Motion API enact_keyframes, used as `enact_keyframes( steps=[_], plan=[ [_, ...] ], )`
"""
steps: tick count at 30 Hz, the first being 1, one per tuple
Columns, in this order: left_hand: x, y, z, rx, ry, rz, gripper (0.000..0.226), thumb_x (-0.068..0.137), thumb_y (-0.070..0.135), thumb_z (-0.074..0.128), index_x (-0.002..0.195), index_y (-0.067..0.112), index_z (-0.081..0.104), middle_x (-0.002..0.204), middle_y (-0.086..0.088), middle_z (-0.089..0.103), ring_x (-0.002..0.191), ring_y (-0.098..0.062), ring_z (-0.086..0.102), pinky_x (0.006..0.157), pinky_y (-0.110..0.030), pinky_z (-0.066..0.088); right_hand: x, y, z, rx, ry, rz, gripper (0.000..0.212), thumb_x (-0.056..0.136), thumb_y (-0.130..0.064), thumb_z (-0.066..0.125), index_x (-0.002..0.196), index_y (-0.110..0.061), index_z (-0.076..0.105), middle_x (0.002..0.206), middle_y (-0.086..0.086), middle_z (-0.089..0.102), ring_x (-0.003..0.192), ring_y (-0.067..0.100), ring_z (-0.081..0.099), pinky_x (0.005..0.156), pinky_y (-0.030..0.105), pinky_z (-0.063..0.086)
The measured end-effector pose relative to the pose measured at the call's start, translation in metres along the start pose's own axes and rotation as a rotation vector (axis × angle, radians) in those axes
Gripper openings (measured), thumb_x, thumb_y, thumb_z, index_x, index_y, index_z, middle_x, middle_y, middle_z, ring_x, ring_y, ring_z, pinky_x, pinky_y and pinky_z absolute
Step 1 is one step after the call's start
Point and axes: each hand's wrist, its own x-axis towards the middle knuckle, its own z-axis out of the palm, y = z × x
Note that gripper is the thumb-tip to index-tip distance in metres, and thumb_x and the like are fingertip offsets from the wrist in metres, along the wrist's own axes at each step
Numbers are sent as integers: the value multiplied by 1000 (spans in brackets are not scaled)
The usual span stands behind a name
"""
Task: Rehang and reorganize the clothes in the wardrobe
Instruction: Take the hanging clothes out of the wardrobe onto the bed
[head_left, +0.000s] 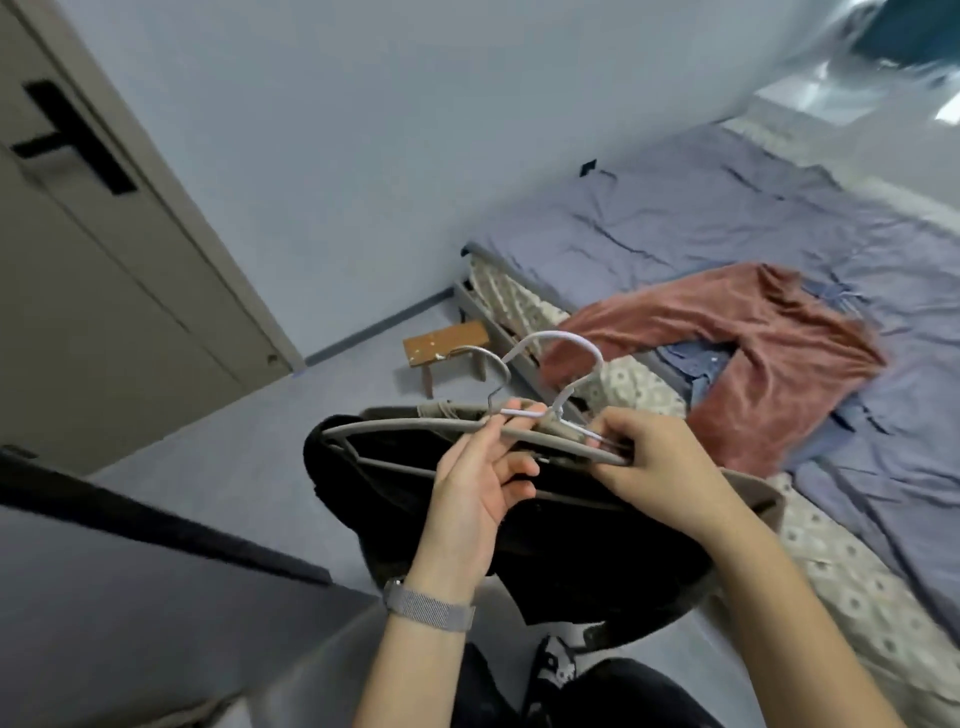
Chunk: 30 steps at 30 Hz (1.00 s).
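1. Two hangers, a grey hanger (415, 427) and a pale lilac hanger (563, 343), are held together in front of the person, above a black garment (571, 551) draped beneath them.
2. The left hand (480, 483) pinches the hanger necks; the right hand (647, 457) has a clenched grip on the hanger ends.
3. This looks like sorting hangers; next they likely need separating.
4. A rust-red garment (753, 358) lies on the bed (701, 218), over a blue shirt (696, 364).
5. A small wooden stool (447, 340) stands on the floor beside a door (104, 249).
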Motion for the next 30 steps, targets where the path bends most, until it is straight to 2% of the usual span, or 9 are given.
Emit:
enact_keyframes(
  steps=[3, 6, 9, 14, 20, 23, 24, 27, 30],
  plan=[
    [45, -5, 34, 55, -70, -81, 34, 96, 27, 43, 118, 7, 60, 115, -6, 68, 59, -9, 55, 54, -19, 44, 19, 36, -26, 3, 29, 121, 20, 64, -9, 66, 63, -23, 52, 57, -6, 54, 60, 8, 53, 59, 27, 41],
    [91, -4, 60, 85, -120, -143, 33, 96, 28, 43, 115, 8, 62, 112, -6, 69, 59, -9, 55, 54, -20, 43, 47, 65, -45, 28, 55, 209, 11, 58, -18, 57, 66, -26, 55, 60, -7, 56, 60, 8, 53, 60, 31, 45],
    [144, 1, 80, 134, -169, -190, 34, 97, 28, 42, 117, 8, 61, 113, -5, 69, 59, -9, 55, 55, -20, 43, 82, 92, -60, 39, 91, 282, 19, 53, -22, 48, 69, -28, 58, 62, -7, 58, 63, 12, 56, 63, 37, 50],
    [246, 12, 113, 216, -308, -237, 34, 90, 33, 47, 111, 12, 63, 110, -3, 70, 59, -9, 56, 55, -20, 44, 150, 135, -88, 13, 197, 366, 19, 51, -19, 48, 67, -22, 57, 62, 2, 59, 64, 19, 57, 63, 41, 52],
    [344, 26, 164, 341, -558, -296, 34, 99, 31, 39, 117, 12, 60, 115, -6, 68, 62, -9, 58, 55, -19, 45, 204, 166, -141, 5, 300, 476, 13, 51, -17, 55, 56, -29, 52, 53, -5, 51, 59, 17, 53, 58, 37, 46],
    [381, 35, 204, 308, -644, -365, 44, 98, 39, 32, 117, 10, 59, 117, -8, 67, 64, -10, 62, 53, -20, 47, 224, 182, -181, 8, 321, 493, 18, 51, -17, 53, 54, -34, 53, 49, -13, 48, 49, 5, 41, 48, 23, 31],
    [396, 37, 221, 293, -686, -379, 49, 98, 42, 29, 120, 8, 57, 119, -9, 66, 66, -11, 63, 53, -20, 48, 233, 191, -199, 9, 349, 499, 15, 51, -17, 51, 53, -32, 52, 49, -14, 47, 47, 5, 39, 47, 22, 28],
    [426, 51, 266, 267, -805, -350, 54, 99, 43, 22, 120, 7, 57, 120, -8, 66, 72, -14, 67, 53, -22, 49, 251, 206, -247, -14, 443, 478, 5, 51, -17, 51, 54, -15, 48, 48, -7, 42, 48, 5, 37, 50, 32, 30],
    [459, 54, 314, 298, -859, -309, 53, 100, 43, 19, 118, 12, 58, 120, -4, 65, 76, -14, 68, 53, -21, 49, 268, 232, -292, -55, 502, 462, 6, 51, -18, 51, 56, -14, 51, 53, 8, 48, 53, 15, 43, 52, 35, 36]
  ],
)
